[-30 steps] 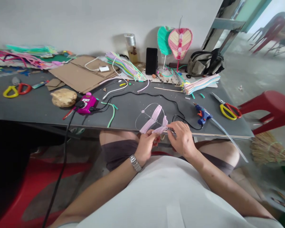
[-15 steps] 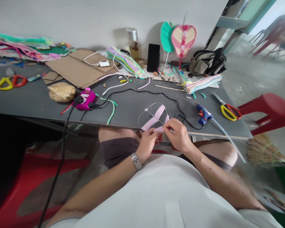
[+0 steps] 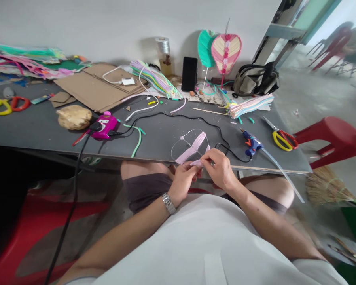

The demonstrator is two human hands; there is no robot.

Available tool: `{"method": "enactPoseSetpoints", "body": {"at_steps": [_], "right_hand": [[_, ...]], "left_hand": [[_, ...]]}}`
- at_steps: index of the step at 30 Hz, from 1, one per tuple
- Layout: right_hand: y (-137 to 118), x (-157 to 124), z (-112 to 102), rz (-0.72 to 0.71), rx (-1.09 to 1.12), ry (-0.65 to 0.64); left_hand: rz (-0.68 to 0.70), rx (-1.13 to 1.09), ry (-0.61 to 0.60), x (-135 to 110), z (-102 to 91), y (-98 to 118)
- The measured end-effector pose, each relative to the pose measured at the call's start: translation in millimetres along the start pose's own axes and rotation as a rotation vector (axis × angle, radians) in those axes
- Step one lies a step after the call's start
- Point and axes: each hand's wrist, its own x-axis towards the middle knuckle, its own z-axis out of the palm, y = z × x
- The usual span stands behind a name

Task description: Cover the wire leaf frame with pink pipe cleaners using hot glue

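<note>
Left hand (image 3: 182, 183) and right hand (image 3: 221, 170) sit close together at the table's front edge, both closed in a narrow pinch. Right-hand fingers (image 3: 208, 157) grip a pale pink strip (image 3: 197, 162) near its end, left-hand fingers sit just below on the same strip; any small item in the right hand's grip is too small to tell. Strip belongs to an oval wire frame (image 3: 175, 150), which lies on the table right by the hands, with another pink strip (image 3: 192, 147) running across it. Wristwatch (image 3: 168, 203) on left wrist.

Dark grey table (image 3: 157, 138) holds a blue glue gun (image 3: 250, 143) to the right of the hands, with a thin clear rod (image 3: 280, 174) beside it and a black cord (image 3: 178, 115) looping behind the frame. Yellow-and-red scissors (image 3: 283, 140) lie further right. Farther back: a bundle of pastel strips (image 3: 250, 106), a magenta plug unit (image 3: 104, 126), flattened cardboard (image 3: 97, 89), a black phone (image 3: 189, 74), and pink (image 3: 226, 53) and teal (image 3: 204, 49) leaf-shaped fans against the wall. Grey bag (image 3: 255, 80) at the back right corner.
</note>
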Motion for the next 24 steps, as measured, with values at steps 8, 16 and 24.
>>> {"method": "enactPoseSetpoints", "body": {"at_steps": [8, 16, 24], "right_hand": [[4.5, 0.0, -2.1, 0.055, 0.039, -0.007], [4.0, 1.4, 3.1, 0.050, 0.043, -0.027], [4.5, 2.4, 4.0, -0.008, 0.046, -0.015]], "left_hand": [[-0.141, -0.113, -0.008, 2.4, -0.5, -0.2], [-0.088, -0.052, 0.004, 3.8, 0.1, -2.1], [-0.055, -0.003, 0.009, 0.4, 3.0, 3.0]]}}
